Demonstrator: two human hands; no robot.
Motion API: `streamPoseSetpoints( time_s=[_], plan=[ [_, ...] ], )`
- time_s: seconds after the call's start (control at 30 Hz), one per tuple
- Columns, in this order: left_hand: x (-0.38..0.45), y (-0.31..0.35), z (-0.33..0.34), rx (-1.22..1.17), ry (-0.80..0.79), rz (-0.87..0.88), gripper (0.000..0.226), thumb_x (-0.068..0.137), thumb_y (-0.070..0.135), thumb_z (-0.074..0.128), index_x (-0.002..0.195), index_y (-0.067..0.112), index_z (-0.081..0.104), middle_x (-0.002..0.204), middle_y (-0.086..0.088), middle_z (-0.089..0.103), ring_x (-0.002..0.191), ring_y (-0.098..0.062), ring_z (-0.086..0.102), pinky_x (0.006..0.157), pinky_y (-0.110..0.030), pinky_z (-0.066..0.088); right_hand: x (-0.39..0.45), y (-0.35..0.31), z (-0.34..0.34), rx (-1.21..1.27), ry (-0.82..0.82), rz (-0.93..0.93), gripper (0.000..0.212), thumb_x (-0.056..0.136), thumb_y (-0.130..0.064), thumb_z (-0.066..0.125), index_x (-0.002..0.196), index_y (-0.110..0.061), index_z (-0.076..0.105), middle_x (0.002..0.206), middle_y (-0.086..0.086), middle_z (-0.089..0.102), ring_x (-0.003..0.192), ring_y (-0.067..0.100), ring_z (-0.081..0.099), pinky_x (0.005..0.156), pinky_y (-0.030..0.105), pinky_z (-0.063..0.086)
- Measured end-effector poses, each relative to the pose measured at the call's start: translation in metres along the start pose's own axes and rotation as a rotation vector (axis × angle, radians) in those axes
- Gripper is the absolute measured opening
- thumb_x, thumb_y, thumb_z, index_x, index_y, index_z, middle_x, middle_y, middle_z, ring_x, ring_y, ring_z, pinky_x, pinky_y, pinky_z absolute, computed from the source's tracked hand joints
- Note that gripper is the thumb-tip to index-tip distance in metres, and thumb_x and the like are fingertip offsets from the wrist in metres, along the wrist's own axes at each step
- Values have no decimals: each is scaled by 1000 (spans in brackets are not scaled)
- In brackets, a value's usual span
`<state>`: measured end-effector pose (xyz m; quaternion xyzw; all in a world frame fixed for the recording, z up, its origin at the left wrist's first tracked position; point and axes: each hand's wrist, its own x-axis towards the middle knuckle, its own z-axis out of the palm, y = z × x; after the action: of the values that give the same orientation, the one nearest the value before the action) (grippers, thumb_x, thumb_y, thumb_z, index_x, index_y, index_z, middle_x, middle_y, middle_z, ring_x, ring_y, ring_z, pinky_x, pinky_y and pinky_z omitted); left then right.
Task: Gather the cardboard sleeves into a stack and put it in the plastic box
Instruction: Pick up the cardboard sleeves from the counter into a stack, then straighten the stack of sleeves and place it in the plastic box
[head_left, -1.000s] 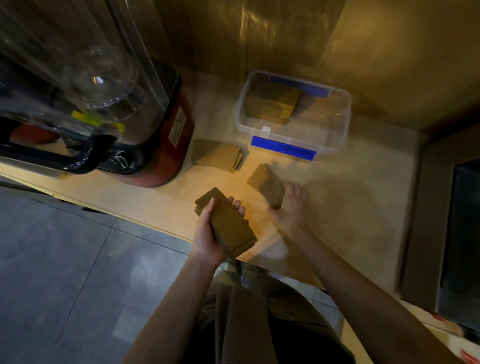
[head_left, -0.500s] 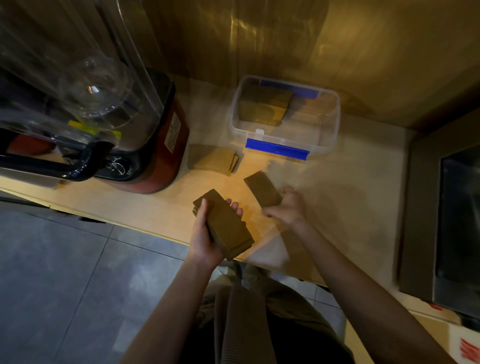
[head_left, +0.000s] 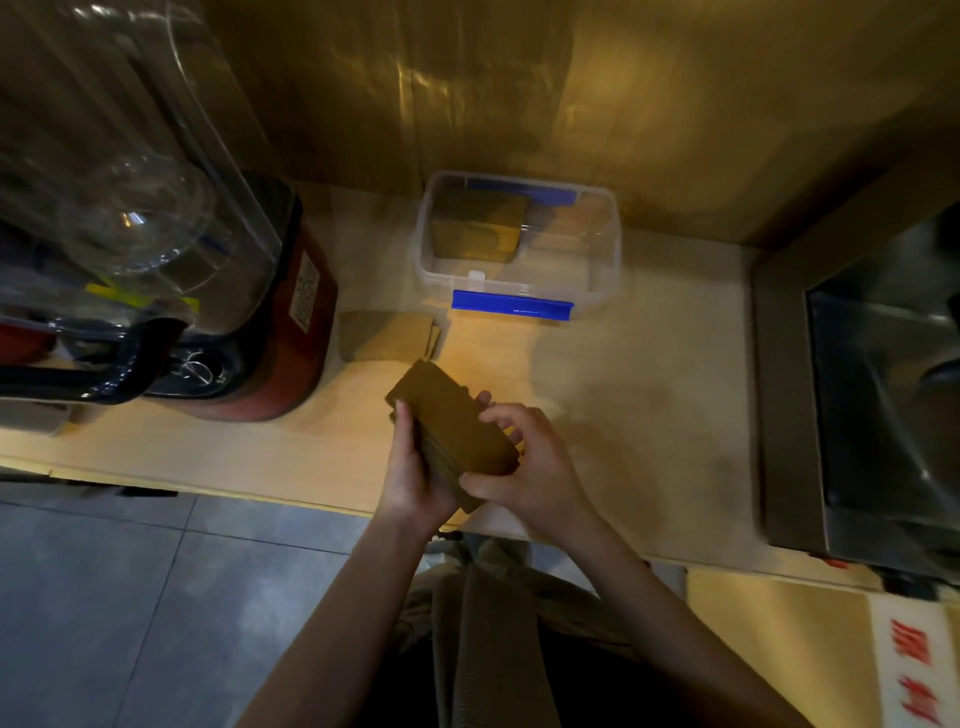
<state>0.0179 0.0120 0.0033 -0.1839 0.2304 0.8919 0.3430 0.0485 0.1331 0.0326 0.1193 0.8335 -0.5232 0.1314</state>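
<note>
A thick stack of brown cardboard sleeves (head_left: 453, 426) is held above the counter's front edge. My left hand (head_left: 410, 470) grips it from the left and underneath. My right hand (head_left: 524, 467) clasps its right side, thumb at the near end. More sleeves (head_left: 387, 336) lie flat on the counter, just beyond the stack and beside the blender. The clear plastic box (head_left: 602, 270) with blue clips sits open at the back of the counter. Another pile of sleeves (head_left: 478, 228) rests inside its left half.
A large blender with a red base (head_left: 291, 332) and clear jar stands at the left. A steel sink (head_left: 883, 405) fills the right side. The pale counter (head_left: 649, 395) spreads between them, with a wooden wall behind and grey floor tiles below.
My right hand lifted the loose sleeves from the counter and brought them left onto the stack in my left hand. Both hands now hold one stack.
</note>
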Motion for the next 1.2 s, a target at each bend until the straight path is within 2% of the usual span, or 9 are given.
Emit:
streamPoseSetpoints(
  time_s=[0.3,0.43,0.5,0.6,0.7,0.8,0.93,1.1,1.2],
  plan=[
    [7,-3,2,0,-13,-11,65,49,36,83,106,17,57,88,-3,68,89,-17,65,79,-35,56,-6,8,-9,-129,-50,22,54,61,-27,78,110,-28,55,113,-7,37,117,18,37,96,31,37],
    [9,1,9,11,45,-10,49,57,36,76,99,16,60,86,-4,67,88,-19,64,87,-36,51,-6,8,-17,322,34,190,34,70,-29,75,101,-26,59,114,-1,49,105,12,46,81,10,43],
    [9,3,15,11,75,-2,35,70,38,63,97,15,61,87,-5,66,91,-20,62,92,-37,46,-4,11,-23,637,118,434,11,84,-21,60,95,-18,60,98,2,57,88,13,56,68,18,48],
    [11,5,26,77,121,42,27,79,34,54,96,15,58,85,-5,65,94,-22,60,92,-36,43,-4,18,-29,970,-73,708,30,87,-29,54,107,-8,57,95,11,64,88,22,63,73,30,51],
    [12,0,36,188,128,90,18,84,25,47,98,15,54,81,-5,65,90,-21,60,87,-34,44,-7,18,-29,1087,-298,687,59,71,-33,62,123,-8,47,106,14,63,90,24,66,77,33,54],
    [13,-4,40,303,100,119,24,80,17,46,104,14,52,88,-6,66,96,-22,59,89,-38,44,-5,19,-30,1168,-302,595,55,68,-19,63,120,-7,48,108,14,62,80,19,71,68,30,60],
    [14,4,29,507,132,146,52,68,13,58,119,9,52,111,-10,60,106,-24,56,93,-38,45,-5,26,-43,1030,-244,439,32,76,-8,62,107,-14,56,105,8,64,87,17,69,70,29,60],
    [15,10,12,1067,103,288,40,75,0,64,112,14,55,98,6,58,88,4,59,75,-16,52,0,50,-61,538,18,263,36,80,6,60,114,-4,54,87,1,63,81,12,58,70,19,50],
    [24,-3,0,1363,171,342,39,78,9,65,114,17,53,98,7,60,97,-10,58,81,-22,52,8,67,-57,375,104,166,33,78,10,60,109,-3,56,87,1,60,81,13,57,75,21,48]
  ],
)
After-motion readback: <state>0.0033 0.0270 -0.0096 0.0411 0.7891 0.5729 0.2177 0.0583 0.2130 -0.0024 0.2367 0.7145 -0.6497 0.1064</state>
